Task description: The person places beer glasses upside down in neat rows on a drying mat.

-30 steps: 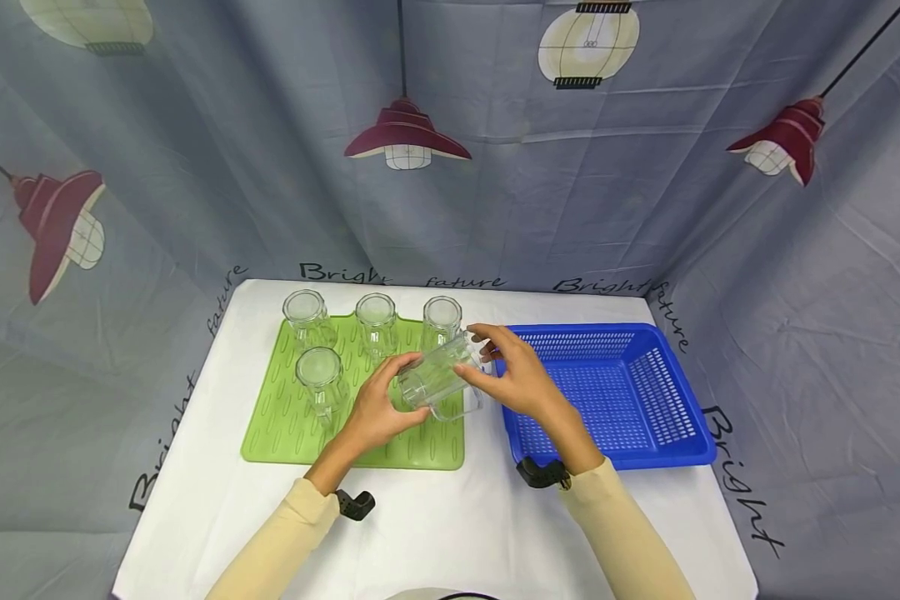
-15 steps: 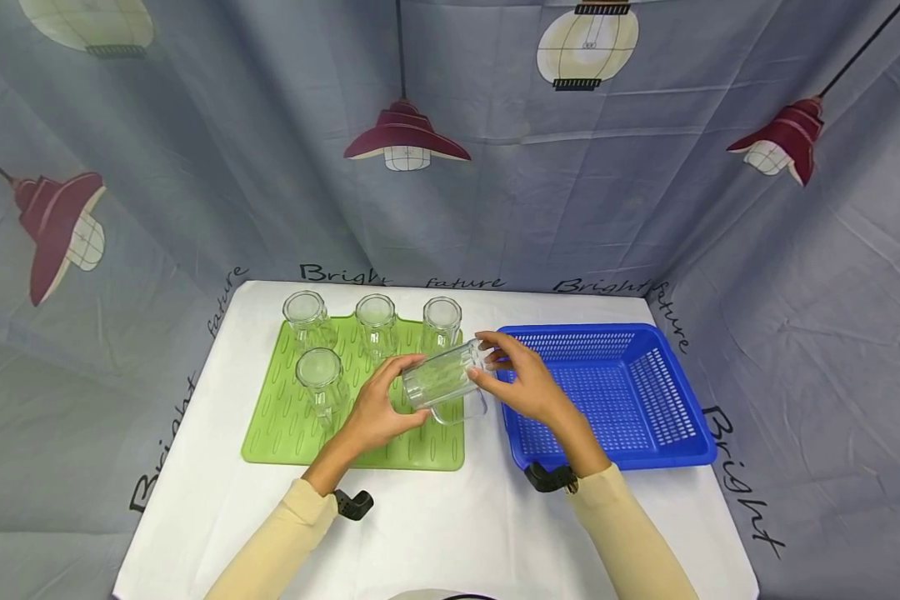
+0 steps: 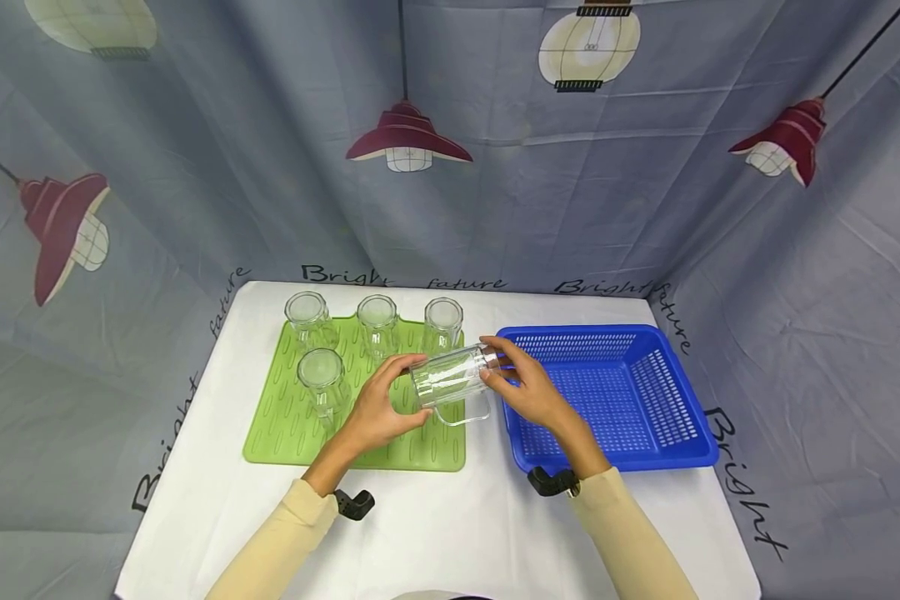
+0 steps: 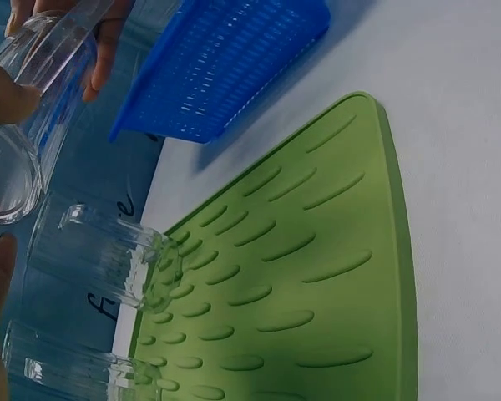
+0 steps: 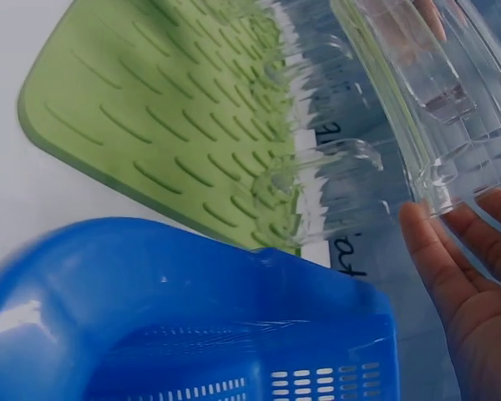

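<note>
A clear glass mug point(image 3: 450, 377) is held on its side above the mat's right edge, its handle point(image 3: 465, 417) facing the person. My left hand point(image 3: 378, 408) grips its left end between thumb and fingers. At the right end, my right hand point(image 3: 527, 387) holds it with thumb and fingers; in the right wrist view the fingertips point(image 5: 416, 215) touch the glass. Several similar mugs stand on the green mat point(image 3: 390, 454), among them one at front left point(image 3: 321, 375) and one at back right point(image 3: 442, 321).
A blue plastic basket point(image 3: 701, 454) with perforated walls stands right of the mat, close to my right hand. Both mat and basket are on a white-covered table point(image 3: 435, 533). A grey patterned curtain point(image 3: 495, 208) surrounds the back and sides.
The held mug has turned closer to horizontal and shifted slightly right. My right hand has moved a little right and down with its end; the left hand has hardly moved.
</note>
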`<control>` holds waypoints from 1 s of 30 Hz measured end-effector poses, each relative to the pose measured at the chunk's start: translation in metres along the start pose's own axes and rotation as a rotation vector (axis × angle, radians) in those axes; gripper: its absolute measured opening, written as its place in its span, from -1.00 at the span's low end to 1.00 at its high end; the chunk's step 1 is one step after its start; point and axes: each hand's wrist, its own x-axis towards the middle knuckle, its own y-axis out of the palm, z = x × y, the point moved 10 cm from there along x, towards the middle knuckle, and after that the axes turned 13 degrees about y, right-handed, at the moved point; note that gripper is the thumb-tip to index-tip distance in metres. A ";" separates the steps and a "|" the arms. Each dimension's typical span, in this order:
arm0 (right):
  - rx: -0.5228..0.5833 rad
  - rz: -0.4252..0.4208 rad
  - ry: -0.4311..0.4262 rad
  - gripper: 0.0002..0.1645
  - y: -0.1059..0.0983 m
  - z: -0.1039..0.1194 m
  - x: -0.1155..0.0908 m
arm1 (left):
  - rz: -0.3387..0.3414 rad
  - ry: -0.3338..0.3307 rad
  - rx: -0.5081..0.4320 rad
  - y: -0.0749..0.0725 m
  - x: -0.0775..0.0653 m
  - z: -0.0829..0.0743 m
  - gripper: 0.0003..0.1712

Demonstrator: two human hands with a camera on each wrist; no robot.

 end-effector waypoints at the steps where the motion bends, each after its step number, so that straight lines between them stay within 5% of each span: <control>1: 0.009 0.002 0.003 -0.33 0.000 -0.001 0.000 | 0.001 0.000 -0.006 0.000 0.000 0.000 0.03; 22: 0.117 0.033 -0.023 -0.33 0.005 -0.013 0.001 | -0.021 0.034 -0.053 -0.006 0.003 -0.010 0.01; 30: 0.064 0.005 -0.017 -0.39 0.006 -0.010 0.000 | -0.064 0.022 -0.109 -0.010 0.005 -0.011 -0.05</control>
